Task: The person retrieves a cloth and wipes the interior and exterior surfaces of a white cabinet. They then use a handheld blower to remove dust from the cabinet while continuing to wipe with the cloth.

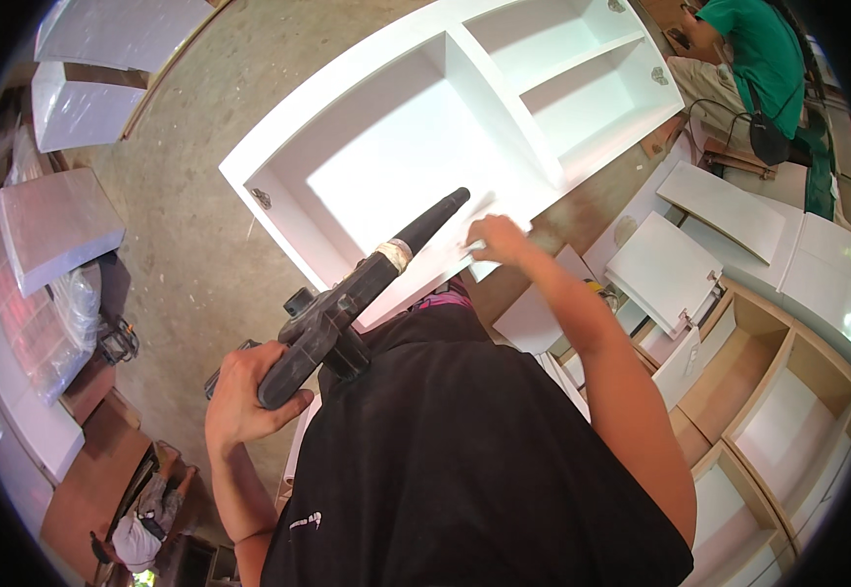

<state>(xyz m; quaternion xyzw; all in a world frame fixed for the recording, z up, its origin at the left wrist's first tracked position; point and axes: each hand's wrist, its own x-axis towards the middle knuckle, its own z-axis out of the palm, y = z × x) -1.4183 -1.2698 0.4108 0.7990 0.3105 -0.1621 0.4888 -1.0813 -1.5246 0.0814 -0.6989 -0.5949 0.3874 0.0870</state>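
Note:
A black handheld blower (337,311) with a long tapered nozzle is in my left hand (246,391), whose fingers wrap around its rear grip. Pale tape is wound where the nozzle joins the body. The nozzle points up and right, over the near side of a white cabinet (501,106) lying with its open compartments facing up. My right hand (500,241) is closed at the cabinet's near edge, the fingers pinched on a small white piece that is blurred; its kind is unclear. Metal hinges (261,199) sit on the cabinet's inner side walls.
White panels (660,262) and open wooden cabinet frames (787,391) lie to my right. Wrapped boards (58,230) are stacked at the left. A person in a green shirt (763,59) sits at the far right; another person (141,533) is at the lower left.

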